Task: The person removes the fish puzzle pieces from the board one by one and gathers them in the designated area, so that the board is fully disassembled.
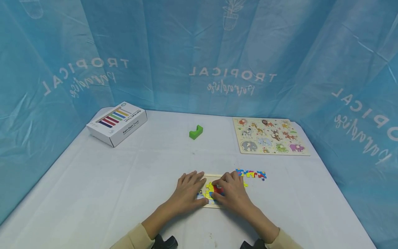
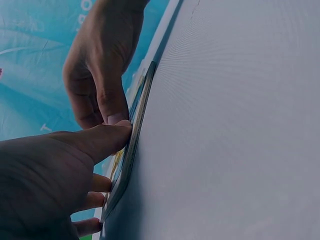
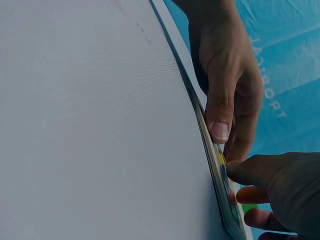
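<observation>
Creased blue backdrop (image 1: 168, 45), rectangular jigsaw (image 1: 209, 189) (wooden-framed)

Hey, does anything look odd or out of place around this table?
Yes: the lettering on the blue curtain reads backwards, as if seen from behind. Small dark specks also mark the white tablecloth, below the puzzle board in the head view.

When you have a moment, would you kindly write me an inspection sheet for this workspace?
Surface: white cloth, small dark marks toward the near edge.
Job's things: wooden puzzle board; loose puzzle pieces by its far right corner.
Clutter: white box, back left; green block, back middle; animal board, back right.
Hands: left hand spreads over the puzzle board's left end; right hand curls round a red piece.
Cables: nothing seen.
Surroundings: blue printed curtain behind and at both sides.
</observation>
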`<state>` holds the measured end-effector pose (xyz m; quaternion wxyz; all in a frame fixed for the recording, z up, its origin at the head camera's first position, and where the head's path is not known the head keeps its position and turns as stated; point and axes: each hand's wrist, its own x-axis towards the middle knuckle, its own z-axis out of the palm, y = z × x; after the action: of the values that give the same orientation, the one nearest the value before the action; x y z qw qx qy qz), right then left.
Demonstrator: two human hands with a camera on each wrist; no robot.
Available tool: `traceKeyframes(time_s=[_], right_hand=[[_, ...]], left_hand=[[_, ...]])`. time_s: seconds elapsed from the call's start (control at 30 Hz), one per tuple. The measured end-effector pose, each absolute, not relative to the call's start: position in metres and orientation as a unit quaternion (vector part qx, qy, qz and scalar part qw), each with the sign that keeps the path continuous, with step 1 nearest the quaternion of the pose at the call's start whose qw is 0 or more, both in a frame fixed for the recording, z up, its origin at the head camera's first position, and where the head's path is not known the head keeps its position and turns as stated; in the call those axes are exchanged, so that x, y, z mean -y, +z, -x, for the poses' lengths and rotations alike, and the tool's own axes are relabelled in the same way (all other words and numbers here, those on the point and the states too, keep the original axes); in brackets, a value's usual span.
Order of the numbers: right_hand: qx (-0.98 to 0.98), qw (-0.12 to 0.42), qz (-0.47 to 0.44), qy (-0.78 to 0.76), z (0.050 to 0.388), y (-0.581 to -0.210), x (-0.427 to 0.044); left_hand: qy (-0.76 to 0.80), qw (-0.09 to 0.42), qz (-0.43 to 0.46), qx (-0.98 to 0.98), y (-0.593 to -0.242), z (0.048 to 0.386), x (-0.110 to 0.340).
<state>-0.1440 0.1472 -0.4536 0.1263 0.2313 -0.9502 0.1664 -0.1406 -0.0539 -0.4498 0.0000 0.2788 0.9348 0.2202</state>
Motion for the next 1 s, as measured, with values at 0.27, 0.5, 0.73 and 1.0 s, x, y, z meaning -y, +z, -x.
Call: traceKeyframes(time_s=[0.27,0.5,0.73,1.0], right_hand=[[0.952,0.127,-0.228,0.161,0.1411,-0.4546,-0.1448],[0.952,0.131,-0.223,0.162,0.1399,-0.4554,-0.1428],[0.951,0.132,-0.222,0.170,0.1399,-0.4566,-0.1424],[0.952,0.126,-0.220,0.170,0.1414,-0.4551,-0.1428]], left_hand=[[0.225,-0.003,-0.283,-0.932,-0.4522,0.1411,0.0544],[0.229,-0.004,-0.281,-0.932,-0.4517,0.1409,0.0540],[0.229,-0.003,-0.281,-0.932,-0.4533,0.1412,0.0542],[0.234,-0.004,-0.281,-0.931,-0.4535,0.1411,0.0543]])
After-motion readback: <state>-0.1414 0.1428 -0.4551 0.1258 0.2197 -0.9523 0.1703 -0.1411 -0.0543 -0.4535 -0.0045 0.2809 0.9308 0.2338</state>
